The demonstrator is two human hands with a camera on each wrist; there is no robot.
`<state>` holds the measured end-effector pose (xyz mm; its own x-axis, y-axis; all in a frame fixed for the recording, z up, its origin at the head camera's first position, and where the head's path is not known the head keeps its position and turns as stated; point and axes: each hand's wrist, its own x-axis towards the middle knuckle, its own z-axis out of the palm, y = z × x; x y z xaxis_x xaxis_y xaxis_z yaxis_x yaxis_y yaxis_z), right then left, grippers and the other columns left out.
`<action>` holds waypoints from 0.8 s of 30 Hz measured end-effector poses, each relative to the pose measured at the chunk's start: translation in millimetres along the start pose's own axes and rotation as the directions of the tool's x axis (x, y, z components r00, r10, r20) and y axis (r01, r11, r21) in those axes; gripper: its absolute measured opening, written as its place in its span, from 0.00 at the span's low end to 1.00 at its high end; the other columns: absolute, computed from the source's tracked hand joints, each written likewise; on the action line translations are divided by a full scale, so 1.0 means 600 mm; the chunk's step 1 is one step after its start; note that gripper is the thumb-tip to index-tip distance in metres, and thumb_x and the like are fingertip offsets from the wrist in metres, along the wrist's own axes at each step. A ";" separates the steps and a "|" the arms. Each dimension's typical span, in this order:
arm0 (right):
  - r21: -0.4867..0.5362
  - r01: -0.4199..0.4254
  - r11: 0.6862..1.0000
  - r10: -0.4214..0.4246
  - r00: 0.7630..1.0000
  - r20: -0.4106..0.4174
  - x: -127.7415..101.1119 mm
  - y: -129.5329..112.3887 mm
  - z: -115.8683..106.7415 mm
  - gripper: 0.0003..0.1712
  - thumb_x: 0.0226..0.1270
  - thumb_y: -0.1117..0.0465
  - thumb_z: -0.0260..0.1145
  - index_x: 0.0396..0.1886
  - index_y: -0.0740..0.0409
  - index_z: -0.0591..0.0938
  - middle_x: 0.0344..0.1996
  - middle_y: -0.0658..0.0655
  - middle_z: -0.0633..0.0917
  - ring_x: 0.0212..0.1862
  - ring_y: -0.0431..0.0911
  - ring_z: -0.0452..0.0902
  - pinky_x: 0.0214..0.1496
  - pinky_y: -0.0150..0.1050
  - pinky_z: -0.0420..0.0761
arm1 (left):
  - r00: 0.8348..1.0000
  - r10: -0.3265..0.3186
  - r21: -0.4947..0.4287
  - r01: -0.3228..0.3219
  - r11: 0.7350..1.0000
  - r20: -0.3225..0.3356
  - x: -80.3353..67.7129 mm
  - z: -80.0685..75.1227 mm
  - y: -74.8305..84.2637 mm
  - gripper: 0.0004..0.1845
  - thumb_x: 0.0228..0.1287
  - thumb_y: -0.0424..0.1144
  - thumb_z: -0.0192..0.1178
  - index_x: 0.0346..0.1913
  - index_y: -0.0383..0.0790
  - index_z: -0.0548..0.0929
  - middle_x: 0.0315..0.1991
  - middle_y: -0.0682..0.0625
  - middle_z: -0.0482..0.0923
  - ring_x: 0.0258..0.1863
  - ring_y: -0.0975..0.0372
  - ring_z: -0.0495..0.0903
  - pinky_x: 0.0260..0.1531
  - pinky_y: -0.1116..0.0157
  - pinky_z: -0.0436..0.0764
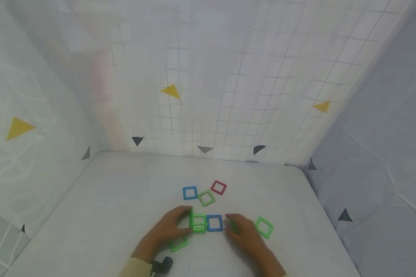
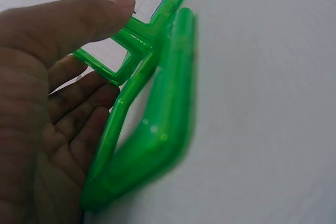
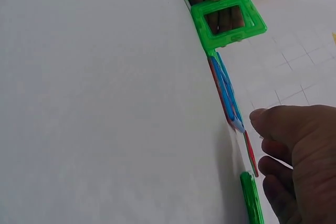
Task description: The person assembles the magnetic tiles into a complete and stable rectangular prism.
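Left hand (image 1: 168, 231) on the white tabletop (image 1: 107, 207), thumb and fingers curled round an upright green square frame (image 1: 192, 220) and pinching it on edge. In the left wrist view: thumb (image 2: 79, 22) laid over the top of the standing frames, remaining fingers (image 2: 79, 124) close together behind the nearest green frame (image 2: 152, 129), blurred in the foreground. Upright frame joined to a flat green square frame (image 1: 198, 222) at the middle of the table's near half; touching that one on its right, a flat blue square frame (image 1: 214, 223).

Right hand (image 1: 244, 232) just right of the blue frame, fingers loosely curled and slightly apart, fingertips (image 3: 260, 116) at or just beside the blue frame's edge (image 3: 228, 95); actual contact not discernible. Nothing gripped by this hand.

Another green square frame (image 1: 178, 244) flat beneath the left wrist, partly hidden. Farther green square frame (image 1: 264, 227) flat to the right of the right hand, apart from it.

Toward the far side, three loose frames in a loose cluster: small blue square frame (image 1: 190, 192), tilted green square frame (image 1: 206, 198), red square frame (image 1: 218, 187). Dark wrist-worn camera (image 1: 163, 265) at the left cuff. White gridded backdrop (image 1: 228, 77) with yellow and dark triangles around the table.
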<state>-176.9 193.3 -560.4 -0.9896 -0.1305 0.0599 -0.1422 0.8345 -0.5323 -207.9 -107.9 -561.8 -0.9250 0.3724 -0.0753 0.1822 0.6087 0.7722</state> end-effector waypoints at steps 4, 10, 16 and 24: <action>-0.035 0.006 0.999 -0.007 1.000 -0.017 0.000 0.010 -0.002 0.27 0.62 0.47 0.72 0.61 0.40 0.79 0.57 0.41 0.82 0.65 0.45 0.75 0.66 0.53 0.77 | 1.000 -0.004 0.006 0.004 1.000 -0.001 0.000 0.000 0.000 0.43 0.53 0.59 0.72 0.72 0.53 0.69 0.71 0.56 0.69 0.73 0.54 0.64 0.73 0.47 0.63; -0.044 -0.017 0.999 0.016 1.000 -0.021 0.000 0.020 -0.009 0.28 0.60 0.49 0.74 0.60 0.42 0.80 0.59 0.44 0.82 0.65 0.47 0.75 0.67 0.54 0.76 | 1.000 0.000 0.008 -0.001 1.000 0.002 0.000 -0.001 0.002 0.43 0.53 0.59 0.71 0.71 0.53 0.69 0.70 0.56 0.69 0.73 0.55 0.64 0.73 0.48 0.63; -0.020 -0.080 0.997 0.080 0.997 -0.008 -0.004 0.025 -0.013 0.28 0.60 0.48 0.74 0.61 0.41 0.79 0.61 0.44 0.81 0.67 0.47 0.73 0.69 0.55 0.73 | 1.000 0.006 0.014 -0.006 1.000 0.003 -0.001 -0.001 0.002 0.42 0.54 0.59 0.71 0.72 0.54 0.69 0.70 0.57 0.69 0.73 0.56 0.65 0.73 0.49 0.64; -0.008 -0.074 0.997 0.074 0.997 -0.016 -0.011 0.025 -0.019 0.29 0.61 0.49 0.74 0.62 0.43 0.79 0.62 0.46 0.81 0.68 0.49 0.72 0.70 0.57 0.72 | 1.000 0.001 0.004 -0.001 1.000 0.000 -0.001 0.000 0.002 0.42 0.53 0.59 0.71 0.72 0.54 0.69 0.70 0.57 0.70 0.73 0.55 0.65 0.72 0.48 0.64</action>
<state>-173.0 213.0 -559.3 -0.9977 -0.0596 0.0335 -0.0683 0.8463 -0.5283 -207.1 -107.6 -561.0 -0.9247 0.3732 -0.0747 0.1843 0.6109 0.7699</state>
